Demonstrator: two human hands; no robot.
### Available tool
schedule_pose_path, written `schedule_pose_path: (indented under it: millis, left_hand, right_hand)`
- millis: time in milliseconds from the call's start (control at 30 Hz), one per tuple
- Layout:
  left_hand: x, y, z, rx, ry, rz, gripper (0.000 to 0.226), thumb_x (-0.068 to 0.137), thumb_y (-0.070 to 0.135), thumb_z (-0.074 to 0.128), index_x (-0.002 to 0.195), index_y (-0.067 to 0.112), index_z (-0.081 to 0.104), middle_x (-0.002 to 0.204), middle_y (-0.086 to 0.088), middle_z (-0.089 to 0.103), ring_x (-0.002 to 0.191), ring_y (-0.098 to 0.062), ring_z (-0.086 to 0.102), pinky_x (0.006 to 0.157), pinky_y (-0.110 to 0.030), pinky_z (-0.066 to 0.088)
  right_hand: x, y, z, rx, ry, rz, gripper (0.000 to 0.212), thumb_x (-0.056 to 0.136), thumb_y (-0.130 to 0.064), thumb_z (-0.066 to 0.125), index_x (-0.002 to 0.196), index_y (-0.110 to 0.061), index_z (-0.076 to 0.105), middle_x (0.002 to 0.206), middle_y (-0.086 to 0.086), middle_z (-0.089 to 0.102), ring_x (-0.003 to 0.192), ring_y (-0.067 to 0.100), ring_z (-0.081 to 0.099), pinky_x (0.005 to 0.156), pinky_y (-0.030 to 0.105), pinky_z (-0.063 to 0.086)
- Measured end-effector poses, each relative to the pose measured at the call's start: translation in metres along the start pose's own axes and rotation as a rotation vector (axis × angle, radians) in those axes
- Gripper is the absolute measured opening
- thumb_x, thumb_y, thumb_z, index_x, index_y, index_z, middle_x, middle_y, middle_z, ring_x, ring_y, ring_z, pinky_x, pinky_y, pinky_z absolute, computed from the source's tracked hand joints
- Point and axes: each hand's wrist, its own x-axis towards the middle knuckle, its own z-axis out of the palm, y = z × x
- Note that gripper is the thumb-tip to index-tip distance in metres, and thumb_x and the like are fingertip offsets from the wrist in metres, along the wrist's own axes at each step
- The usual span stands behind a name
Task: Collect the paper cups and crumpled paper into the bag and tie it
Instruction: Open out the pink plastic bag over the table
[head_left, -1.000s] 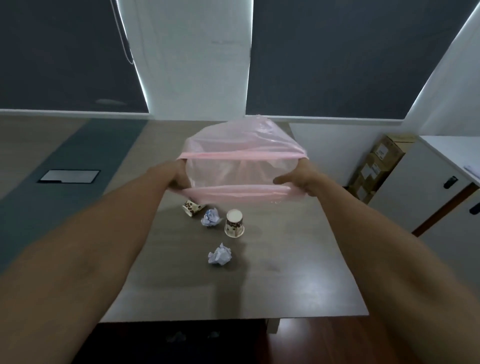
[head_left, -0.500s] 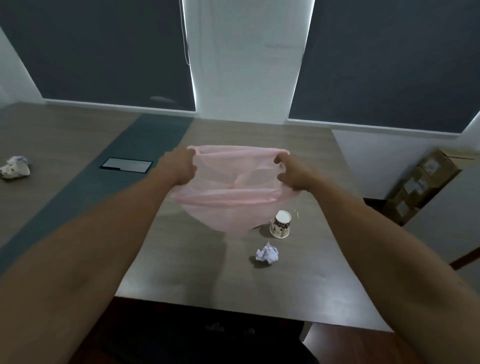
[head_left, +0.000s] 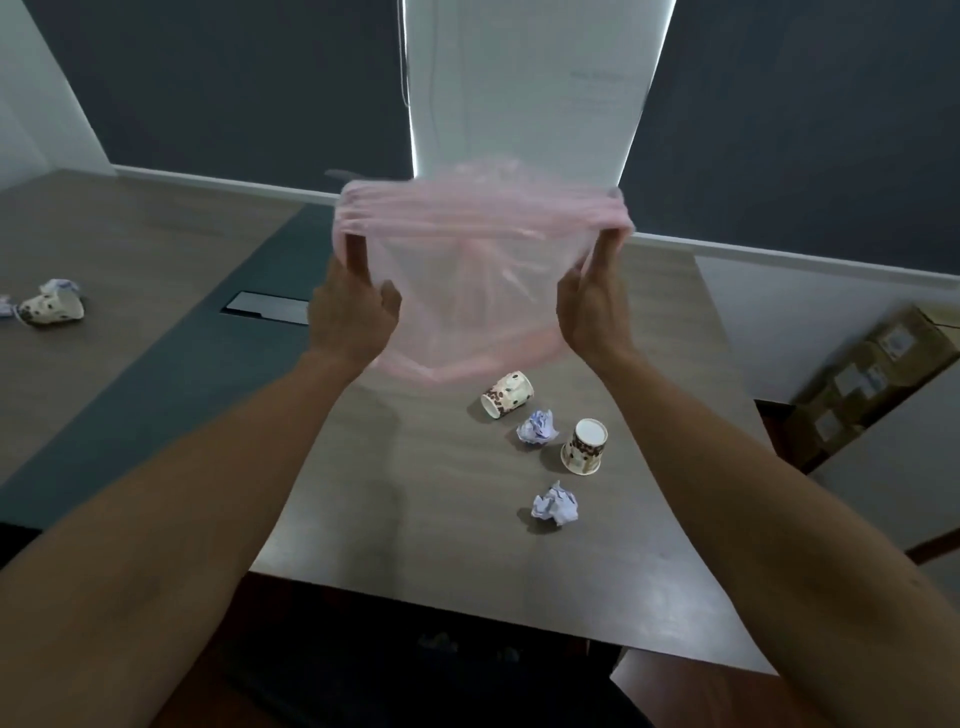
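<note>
A thin pink plastic bag (head_left: 478, 270) is held up in the air over the table, its mouth stretched wide. My left hand (head_left: 350, 312) grips the bag's left rim and my right hand (head_left: 592, 306) grips its right rim. Below the bag, a spotted paper cup (head_left: 508, 395) lies on its side. A second cup (head_left: 584, 447) stands upside down to its right. One crumpled paper ball (head_left: 537, 427) sits between the cups, another (head_left: 556, 506) nearer to me. At the far left lie a third cup (head_left: 52, 306) and crumpled paper (head_left: 60, 286).
The brown table (head_left: 405, 509) has a dark strip with a cable hatch (head_left: 270, 307) down its middle. Its near edge runs just in front of me. Cardboard boxes (head_left: 872, 379) stand on the floor at the right, beside the wall.
Both hands have raised the bag and spread its mouth wider. The lying cup and one paper ball, hidden behind the bag half a second ago, are in view again.
</note>
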Motion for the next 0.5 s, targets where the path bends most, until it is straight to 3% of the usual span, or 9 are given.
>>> schedule_pose_path:
  millis: [33, 67, 133, 200, 233, 300, 367, 433, 500]
  left_hand:
    - [0.001, -0.002, 0.002, 0.009, 0.017, 0.030, 0.078, 0.094, 0.027, 0.059, 0.151, 0.021, 0.006, 0.127, -0.027, 0.054, 0.089, -0.048, 0.061, 0.072, -0.048, 0.048]
    - [0.000, -0.009, 0.005, 0.033, -0.059, 0.016, 0.082, 0.092, 0.028, 0.062, 0.151, 0.022, 0.005, 0.128, -0.026, 0.055, 0.089, -0.047, 0.061, 0.073, -0.048, 0.050]
    - [-0.013, -0.042, 0.020, 0.159, -0.470, -0.120, 0.101, 0.079, 0.035, 0.077, 0.152, 0.018, 0.011, 0.133, -0.024, 0.057, 0.103, -0.043, 0.063, 0.085, -0.049, 0.056]
    - [-0.035, -0.079, 0.030, 0.300, -0.903, -0.264, 0.136, 0.059, 0.041, 0.089, 0.157, 0.025, -0.004, 0.148, -0.024, 0.045, 0.120, -0.041, 0.057, 0.094, -0.049, 0.055]
    - [-0.045, -0.093, 0.033, 0.320, -1.009, -0.301, 0.146, 0.052, 0.041, 0.089, 0.156, 0.032, -0.012, 0.151, -0.023, 0.041, 0.119, -0.040, 0.057, 0.090, -0.048, 0.058]
    - [-0.052, -0.106, 0.037, 0.279, -1.075, -0.352, 0.150, 0.050, 0.042, 0.089, 0.153, 0.039, -0.020, 0.150, -0.020, 0.039, 0.102, -0.035, 0.062, 0.069, -0.042, 0.063]
    - [-0.048, -0.107, 0.038, 0.223, -1.061, -0.379, 0.152, 0.053, 0.041, 0.091, 0.151, 0.042, -0.024, 0.142, -0.021, 0.042, 0.082, -0.030, 0.064, 0.052, -0.031, 0.058]
    - [-0.038, -0.110, 0.040, 0.197, -0.989, -0.376, 0.151, 0.049, 0.045, 0.090, 0.150, 0.045, -0.023, 0.139, -0.019, 0.046, 0.081, -0.029, 0.066, 0.055, -0.034, 0.059]
    - [-0.035, -0.109, 0.038, 0.204, -0.903, -0.337, 0.153, 0.045, 0.052, 0.089, 0.152, 0.041, -0.019, 0.142, -0.018, 0.048, 0.105, -0.034, 0.065, 0.080, -0.046, 0.062]
  right_hand:
    - [0.004, -0.006, 0.007, 0.015, 0.049, -0.016, 0.074, 0.096, -0.006, 0.034, 0.157, -0.025, -0.004, 0.134, 0.024, 0.052, 0.083, 0.038, 0.052, 0.069, 0.036, 0.039]
    - [0.004, -0.003, 0.015, -0.022, -0.008, -0.005, 0.078, 0.095, -0.005, 0.036, 0.159, -0.022, -0.007, 0.139, 0.025, 0.047, 0.086, 0.038, 0.052, 0.071, 0.036, 0.038]
    - [-0.011, 0.034, 0.034, -0.241, -0.455, 0.055, 0.093, 0.091, -0.005, 0.050, 0.158, -0.016, -0.013, 0.132, 0.027, 0.052, 0.092, 0.038, 0.058, 0.076, 0.040, 0.045]
    - [-0.043, 0.074, 0.043, -0.501, -1.008, 0.185, 0.111, 0.084, -0.017, 0.071, 0.158, -0.014, -0.012, 0.145, 0.025, 0.049, 0.120, 0.040, 0.056, 0.098, 0.045, 0.047]
    - [-0.055, 0.083, 0.044, -0.520, -1.132, 0.208, 0.116, 0.081, -0.025, 0.078, 0.159, -0.015, -0.007, 0.154, 0.019, 0.041, 0.133, 0.037, 0.049, 0.107, 0.045, 0.043]
    - [-0.061, 0.086, 0.048, -0.413, -1.160, 0.204, 0.121, 0.077, -0.034, 0.085, 0.160, -0.013, -0.002, 0.161, 0.012, 0.031, 0.143, 0.031, 0.040, 0.114, 0.042, 0.036]
    - [-0.052, 0.077, 0.050, -0.373, -1.144, 0.183, 0.126, 0.075, -0.032, 0.087, 0.159, -0.010, -0.005, 0.159, 0.014, 0.034, 0.141, 0.032, 0.043, 0.110, 0.041, 0.039]
    - [-0.037, 0.072, 0.053, -0.372, -1.101, 0.160, 0.130, 0.073, -0.029, 0.088, 0.158, -0.012, -0.009, 0.154, 0.017, 0.042, 0.135, 0.034, 0.049, 0.105, 0.041, 0.044]
    - [-0.030, 0.074, 0.057, -0.368, -1.070, 0.146, 0.136, 0.070, -0.030, 0.089, 0.158, -0.017, -0.013, 0.146, 0.019, 0.050, 0.127, 0.037, 0.055, 0.098, 0.042, 0.049]
